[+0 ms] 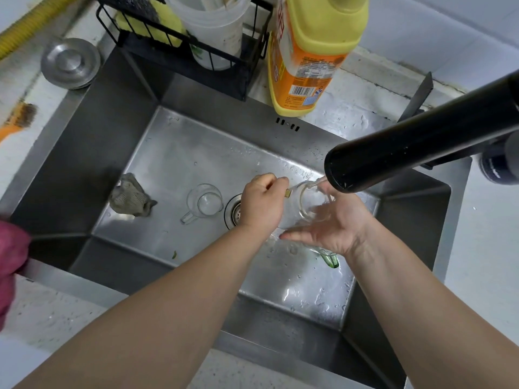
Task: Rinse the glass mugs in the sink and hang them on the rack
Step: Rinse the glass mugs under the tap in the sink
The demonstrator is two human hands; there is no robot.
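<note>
A clear glass mug (307, 204) is held tilted under the black faucet spout (415, 141), and water runs into its mouth. My left hand (262, 203) grips that mug by its handle. My right hand (328, 223) cups the mug's body from the right and below, fingers spread. A second clear glass mug (203, 203) lies on its side on the sink floor, left of the drain (234, 210). Part of a green-tinted glass piece (331, 261) shows under my right wrist; most of it is hidden.
A grey crumpled cloth (130, 196) lies at the sink's left. Behind the steel sink (179, 155) stand a black wire caddy (179, 37) with a sponge and a plastic cup, and a yellow detergent bottle (309, 51). A metal drain lid (70, 61) rests at the back left.
</note>
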